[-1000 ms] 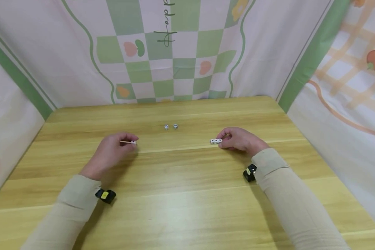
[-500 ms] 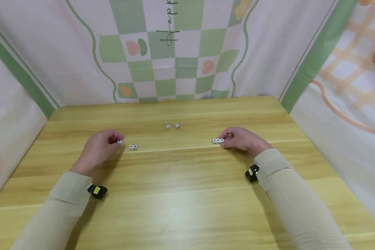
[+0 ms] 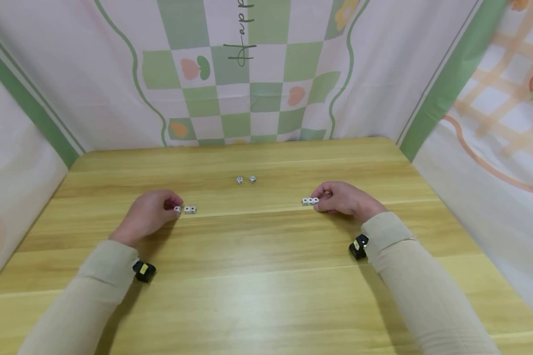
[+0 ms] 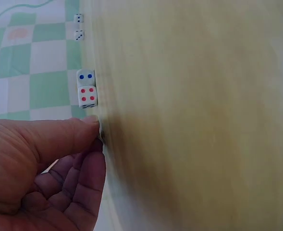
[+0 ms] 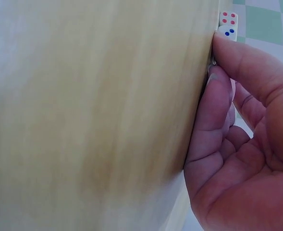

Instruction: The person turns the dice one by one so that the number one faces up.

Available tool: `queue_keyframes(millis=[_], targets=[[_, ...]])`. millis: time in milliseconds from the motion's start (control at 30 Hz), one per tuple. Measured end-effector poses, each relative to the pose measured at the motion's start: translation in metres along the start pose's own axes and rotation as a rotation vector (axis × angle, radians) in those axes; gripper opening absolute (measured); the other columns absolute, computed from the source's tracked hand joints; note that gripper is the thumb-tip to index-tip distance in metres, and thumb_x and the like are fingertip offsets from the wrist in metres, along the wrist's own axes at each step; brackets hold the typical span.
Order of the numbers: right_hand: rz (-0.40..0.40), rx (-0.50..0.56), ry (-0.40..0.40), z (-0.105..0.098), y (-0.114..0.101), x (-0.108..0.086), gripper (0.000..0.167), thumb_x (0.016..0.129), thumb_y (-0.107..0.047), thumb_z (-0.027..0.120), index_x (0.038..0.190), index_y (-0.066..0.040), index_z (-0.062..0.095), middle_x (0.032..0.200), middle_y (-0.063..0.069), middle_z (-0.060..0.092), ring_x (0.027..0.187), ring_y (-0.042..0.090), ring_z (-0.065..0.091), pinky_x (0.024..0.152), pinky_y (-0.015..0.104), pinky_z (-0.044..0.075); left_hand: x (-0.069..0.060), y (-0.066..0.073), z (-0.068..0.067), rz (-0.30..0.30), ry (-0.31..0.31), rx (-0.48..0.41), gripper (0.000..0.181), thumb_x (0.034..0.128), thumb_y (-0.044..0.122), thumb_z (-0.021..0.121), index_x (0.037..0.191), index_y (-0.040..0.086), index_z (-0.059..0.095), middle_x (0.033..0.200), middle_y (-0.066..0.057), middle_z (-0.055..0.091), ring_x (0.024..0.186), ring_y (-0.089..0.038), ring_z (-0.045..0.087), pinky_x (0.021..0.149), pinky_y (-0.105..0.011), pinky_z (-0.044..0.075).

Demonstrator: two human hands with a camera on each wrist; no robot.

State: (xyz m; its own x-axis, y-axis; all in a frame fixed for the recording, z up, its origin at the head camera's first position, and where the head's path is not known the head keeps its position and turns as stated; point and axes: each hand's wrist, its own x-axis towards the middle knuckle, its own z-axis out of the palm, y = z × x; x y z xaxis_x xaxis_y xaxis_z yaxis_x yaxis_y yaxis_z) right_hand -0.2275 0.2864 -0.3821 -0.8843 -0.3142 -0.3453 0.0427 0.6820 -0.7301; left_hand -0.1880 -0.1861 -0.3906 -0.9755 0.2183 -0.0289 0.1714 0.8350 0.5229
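Observation:
My left hand (image 3: 148, 213) pinches a white die (image 3: 177, 209) between thumb and fingers, low over the table. Just right of that die, with a small gap, two dice (image 3: 190, 210) sit side by side. The left wrist view shows them as a blue-spotted die (image 4: 86, 77) and a red-spotted die (image 4: 87, 95); there the fingers mostly hide the pinched one. On the right, a row of three touching dice (image 3: 307, 201) lies on the table, and my right hand (image 3: 344, 199) grips its right end. In the right wrist view two of these dice (image 5: 228, 20) show beyond the thumb.
Two more dice, a left one (image 3: 240, 180) and a right one (image 3: 252, 179), stand apart farther back on the wooden table (image 3: 248, 276). Behind the table's far edge hangs a patterned curtain (image 3: 266, 64), with cloth on both sides too.
My left hand drew back leftward with one die, uncovering the pair. It has since come down and to the right, bringing that die close beside them. The right hand keeps its place.

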Motion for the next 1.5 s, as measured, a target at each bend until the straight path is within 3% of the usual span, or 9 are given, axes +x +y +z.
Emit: queue_keyframes(millis=[200, 433, 667, 833, 1000, 1267, 1500], targets=[[-0.013, -0.014, -0.001, -0.001, 0.000, 0.000, 0.031, 0.096, -0.010, 0.074, 0.122, 0.002, 0.064, 0.081, -0.002, 0.059, 0.069, 0.012, 0.048, 0.063, 0.025, 0.041, 0.002, 0.005, 0.002, 0.005, -0.011, -0.001, 0.017, 0.0942, 0.007, 0.074, 0.111, 0.005, 0.073, 0.106, -0.012, 0.073, 0.098, -0.028, 0.066, 0.089, -0.048, 0.052], [0.006, -0.012, 0.013, -0.001, 0.002, -0.004, 0.029, 0.096, -0.011, 0.074, 0.121, 0.001, 0.065, 0.084, 0.000, 0.059, 0.072, 0.014, 0.049, 0.066, 0.026, 0.042, 0.008, 0.008, 0.005, -0.007, -0.045, -0.014, 0.017, 0.0943, 0.007, 0.074, 0.111, 0.007, 0.073, 0.106, -0.010, 0.073, 0.097, -0.026, 0.064, 0.088, -0.045, 0.052], [0.029, 0.004, 0.039, -0.003, 0.006, -0.014, 0.030, 0.095, -0.012, 0.075, 0.121, 0.000, 0.064, 0.087, 0.001, 0.060, 0.073, 0.014, 0.049, 0.067, 0.026, 0.042, 0.015, 0.013, 0.009, 0.024, -0.061, -0.057, 0.024, 0.0933, 0.006, 0.075, 0.116, 0.004, 0.071, 0.109, -0.011, 0.072, 0.101, -0.027, 0.066, 0.091, -0.047, 0.052], [0.010, -0.009, 0.054, -0.001, 0.007, -0.016, 0.030, 0.095, -0.012, 0.075, 0.120, 0.001, 0.065, 0.093, 0.004, 0.064, 0.076, 0.014, 0.051, 0.069, 0.025, 0.044, 0.017, 0.009, 0.009, 0.035, -0.067, -0.061, 0.024, 0.0945, 0.007, 0.074, 0.118, 0.004, 0.070, 0.112, -0.012, 0.072, 0.103, -0.029, 0.065, 0.093, -0.048, 0.052], [-0.024, 0.006, 0.053, 0.007, 0.001, -0.008, 0.030, 0.094, -0.012, 0.075, 0.119, 0.001, 0.065, 0.091, 0.004, 0.065, 0.074, 0.013, 0.052, 0.068, 0.025, 0.044, 0.012, -0.002, 0.002, 0.041, -0.075, -0.040, 0.026, 0.0956, 0.009, 0.073, 0.121, 0.004, 0.069, 0.114, -0.014, 0.071, 0.105, -0.031, 0.065, 0.094, -0.052, 0.052], [-0.040, -0.006, -0.002, 0.016, -0.015, 0.020, 0.031, 0.094, -0.011, 0.076, 0.121, 0.001, 0.065, 0.088, 0.002, 0.063, 0.072, 0.013, 0.051, 0.067, 0.025, 0.043, -0.008, -0.022, -0.008, -0.022, -0.068, -0.081, 0.030, 0.0965, 0.013, 0.074, 0.124, 0.003, 0.068, 0.115, -0.014, 0.071, 0.105, -0.029, 0.064, 0.092, -0.049, 0.052], [-0.053, -0.010, -0.053, 0.014, -0.017, 0.025, 0.038, 0.093, -0.010, 0.076, 0.127, 0.000, 0.063, 0.096, 0.006, 0.064, 0.076, 0.015, 0.053, 0.071, 0.026, 0.045, -0.015, -0.027, -0.008, -0.074, -0.078, -0.123, 0.032, 0.0981, 0.013, 0.072, 0.128, 0.003, 0.067, 0.116, -0.012, 0.070, 0.105, -0.026, 0.062, 0.092, -0.044, 0.052]])
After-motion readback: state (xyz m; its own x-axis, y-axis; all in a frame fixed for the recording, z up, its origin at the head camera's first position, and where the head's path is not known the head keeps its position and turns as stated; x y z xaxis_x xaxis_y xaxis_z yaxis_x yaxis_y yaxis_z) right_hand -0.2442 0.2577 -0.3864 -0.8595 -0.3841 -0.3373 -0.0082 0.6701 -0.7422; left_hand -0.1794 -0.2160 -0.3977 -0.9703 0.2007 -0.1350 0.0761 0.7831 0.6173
